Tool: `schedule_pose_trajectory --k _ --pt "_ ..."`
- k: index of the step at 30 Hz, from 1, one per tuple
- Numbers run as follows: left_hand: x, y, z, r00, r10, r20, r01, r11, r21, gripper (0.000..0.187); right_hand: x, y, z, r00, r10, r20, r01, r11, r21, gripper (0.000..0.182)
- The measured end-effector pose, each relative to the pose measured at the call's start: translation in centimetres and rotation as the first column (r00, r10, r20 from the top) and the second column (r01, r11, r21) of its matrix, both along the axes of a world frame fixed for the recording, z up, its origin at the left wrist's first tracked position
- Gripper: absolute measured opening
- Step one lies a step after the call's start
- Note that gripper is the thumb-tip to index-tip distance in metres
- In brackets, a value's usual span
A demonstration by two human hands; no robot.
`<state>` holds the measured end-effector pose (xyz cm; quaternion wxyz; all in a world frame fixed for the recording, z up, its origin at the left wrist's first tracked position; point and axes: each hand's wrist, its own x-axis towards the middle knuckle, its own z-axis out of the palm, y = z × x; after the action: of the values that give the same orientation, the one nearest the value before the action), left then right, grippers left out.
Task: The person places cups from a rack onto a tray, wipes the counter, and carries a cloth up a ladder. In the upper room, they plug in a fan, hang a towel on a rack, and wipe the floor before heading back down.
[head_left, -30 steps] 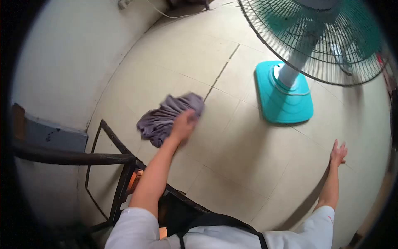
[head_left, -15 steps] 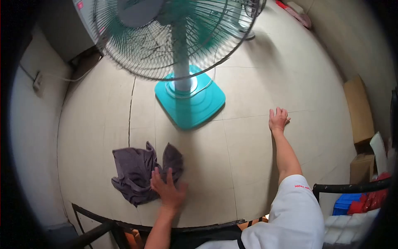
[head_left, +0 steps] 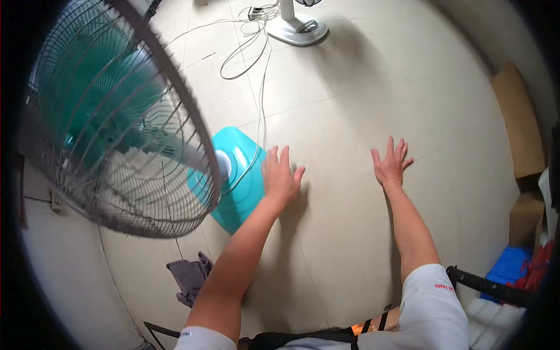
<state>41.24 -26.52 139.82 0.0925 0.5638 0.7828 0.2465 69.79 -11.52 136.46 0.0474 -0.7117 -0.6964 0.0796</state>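
Left hand [head_left: 281,181] has moved near the turquoise fan base [head_left: 238,204].

The fan base [head_left: 239,207] is bright turquoise, with a white collar [head_left: 223,165] on it. The fan blades [head_left: 99,116] are a deeper sea green, seen through a guard [head_left: 189,105] of grey-brown wires in a fine radiating pattern. The power cord [head_left: 262,105] is pale grey. The cloth [head_left: 189,277] is plain muted purple. The floor tiles [head_left: 332,128] are cream, crossed by thin darker joint lines. The second fan base [head_left: 294,36] is white with a dark grey control panel [head_left: 308,27]. The right sleeve [head_left: 431,297] is white with red lettering; the cardboard [head_left: 519,122] is tan brown.
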Motion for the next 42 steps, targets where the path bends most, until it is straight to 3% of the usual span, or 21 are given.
schedule_pose_trajectory --k 3,6,9,11,13,15,17,20,23,25,27,29,30,31,32,33,34,36,38,40,42 --pt "-0.7 4.3 -1.5 0.993 0.039 -0.116 -0.047 0.996 -0.072 0.075 0.6 2.7 0.1 0.999 0.021 0.034 -0.021 1.000 0.002 0.081" --pt "1.0 3.0 -1.8 0.978 -0.053 -0.203 0.046 0.998 -0.039 0.077 1.3 3.7 -1.4 0.998 0.047 0.052 -0.051 0.997 0.064 0.081" --pt "3.8 -9.1 0.8 0.993 -0.061 0.105 0.045 0.987 0.154 0.085 1.2 3.2 -1.6 0.995 0.072 0.066 -0.077 0.994 0.076 0.080" --pt "1.2 -17.0 1.6 1.000 -0.007 0.003 0.007 0.976 0.218 0.087 1.5 3.5 -1.7 0.996 0.060 0.064 -0.065 0.994 0.082 0.080" --pt "-1.7 -25.3 2.5 0.950 0.230 -0.212 -0.221 0.973 0.066 0.086 1.5 3.5 -1.7 0.996 0.061 0.071 -0.066 0.996 0.066 0.079" --pt "-4.4 -32.5 3.4 0.744 0.442 -0.501 -0.562 0.819 -0.113 0.082 1.3 3.5 -1.9 0.995 0.069 0.078 -0.078 0.990 0.116 0.076" --pt "-6.8 -38.8 0.8 0.737 0.535 -0.414 -0.662 0.696 -0.278 0.068 1.5 3.1 -2.7 0.994 0.055 0.094 -0.075 0.971 0.227 0.070" --pt "-7.8 -44.7 -5.8 0.796 0.553 -0.245 -0.575 0.818 -0.019 0.051 2.1 3.2 -3.9 0.976 -0.080 0.203 0.014 0.952 0.307 0.056" --pt "-9.0 -46.7 -7.9 0.832 0.530 -0.165 -0.514 0.848 0.133 0.034 1.9 -0.2 -4.8 0.994 -0.061 0.094 0.021 0.927 0.374 0.040" --pt "-7.1 -46.4 -6.2 0.801 0.549 0.237 -0.597 0.763 0.247 0.031 1.5 -4.5 -4.6 0.997 0.063 -0.043 -0.035 0.881 0.472 0.032" --pt "-5.6 -46.3 -4.4 0.710 0.363 0.604 -0.642 0.685 0.343 0.034 1.6 -9.9 -4.1 0.962 0.165 -0.219 -0.044 0.880 0.472 0.029" --pt "-3.5 -45.2 0.1 0.709 0.205 0.674 -0.600 0.679 0.424 0.039 -0.2 -17.0 -2.9 0.820 0.240 -0.519 -0.027 0.923 0.383 0.033" --pt "-3.5 -44.7 2.6 0.604 -0.069 0.794 -0.559 0.673 0.484 0.044 -2.0 -20.8 -1.8 0.676 0.280 -0.682 -0.027 0.934 0.357 0.035" --pt "-3.4 -44.2 5.1 0.424 -0.320 0.847 -0.544 0.658 0.521 0.050 -3.5 -23.5 -0.4 0.594 0.411 -0.692 -0.257 0.912 0.320 0.043" --pt "-3.1 -43.8 7.6 0.347 -0.422 0.838 -0.519 0.657 0.546 0.051 -5.9 -26.2 0.9 0.339 0.452 -0.825 -0.441 0.851 0.285 0.056" --pt "-2.3 -43.4 10.1 0.263 -0.514 0.817 -0.495 0.654 0.571 0.052 -8.1 -29.4 4.2 0.085 0.419 -0.904 -0.669 0.696 0.260 0.076" --pt "-1.6 -42.9 12.6 0.175 -0.595 0.784 -0.472 0.648 0.597 0.054 -10.5 -32.2 7.8 -0.100 0.471 -0.877 -0.777 0.514 0.364 0.100" --pt "-1.0 -41.1 17.0 -0.060 -0.774 0.630 -0.333 0.610 0.719 0.056 -14.5 -36.6 15.1 -0.379 0.425 -0.822 -0.804 0.290 0.520 0.119" --pt "-1.6 -40.6 19.5 0.271 -0.664 0.697 -0.297 0.631 0.717 0.042 -15.2 -39.3 21.1 -0.369 0.189 -0.910 -0.884 0.230 0.407 0.121" --pt "-2.4 -40.5 22.0 0.389 -0.616 0.685 -0.300 0.618 0.726 0.024 -15.2 -41.1 25.0 -0.248 -0.024 -0.968 -0.951 0.195 0.239 0.122" --pt "-2.2 -40.9 24.7 0.442 -0.593 0.673 -0.298 0.611 0.734 0.022 -13.7 -41.2 27.1 -0.273 0.423 -0.864 -0.924 0.134 0.358 0.116"
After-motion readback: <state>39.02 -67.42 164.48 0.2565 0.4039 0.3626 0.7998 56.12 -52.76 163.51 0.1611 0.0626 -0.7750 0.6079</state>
